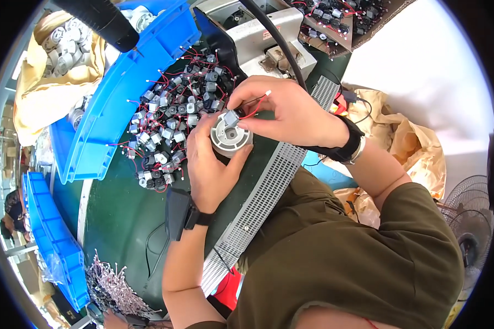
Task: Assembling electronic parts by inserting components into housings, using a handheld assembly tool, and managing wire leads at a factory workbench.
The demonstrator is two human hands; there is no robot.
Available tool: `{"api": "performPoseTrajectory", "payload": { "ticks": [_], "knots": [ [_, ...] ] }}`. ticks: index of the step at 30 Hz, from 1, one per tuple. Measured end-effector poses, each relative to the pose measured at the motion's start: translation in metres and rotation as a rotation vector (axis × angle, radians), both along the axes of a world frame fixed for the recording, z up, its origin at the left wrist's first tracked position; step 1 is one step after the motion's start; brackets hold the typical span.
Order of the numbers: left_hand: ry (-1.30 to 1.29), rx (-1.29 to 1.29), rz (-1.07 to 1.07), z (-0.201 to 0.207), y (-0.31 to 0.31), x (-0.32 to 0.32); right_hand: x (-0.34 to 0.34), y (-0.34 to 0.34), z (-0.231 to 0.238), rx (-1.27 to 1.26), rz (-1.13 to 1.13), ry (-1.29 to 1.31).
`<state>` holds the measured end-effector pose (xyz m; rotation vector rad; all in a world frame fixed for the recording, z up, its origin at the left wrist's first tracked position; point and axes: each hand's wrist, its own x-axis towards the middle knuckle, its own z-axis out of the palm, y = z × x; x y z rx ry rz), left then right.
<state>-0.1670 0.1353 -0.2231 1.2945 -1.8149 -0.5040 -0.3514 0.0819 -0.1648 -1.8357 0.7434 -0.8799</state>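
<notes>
Two hands are at one round pale housing [230,145]: one left hand [207,174] and one right hand [288,112]. One small motor [231,119] is at the housing's top. Just left of the housing is one heap of motors [167,118], dozens, too overlapped for an exact count. Farther left of it are two blue bins: one upper bin [108,112], one lower bin [60,236]. Up and left of the housing: one black cylindrical tool [101,22]. Far down-left: one wire heap [115,288], strands too tangled to count. Far right: one fan [469,211].
</notes>
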Motion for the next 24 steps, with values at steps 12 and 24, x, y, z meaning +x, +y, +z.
{"api": "performPoseTrajectory", "payload": {
  "ticks": [12,24],
  "knots": [
    [-0.244,-0.02,-0.201,0.046,-0.012,0.016,-0.002,-0.001,0.005,-0.14,0.033,0.025],
    [-0.187,0.055,-0.096,0.037,-0.009,0.005,0.002,-0.015,0.006,-0.323,0.253,0.237]
  ]
}}
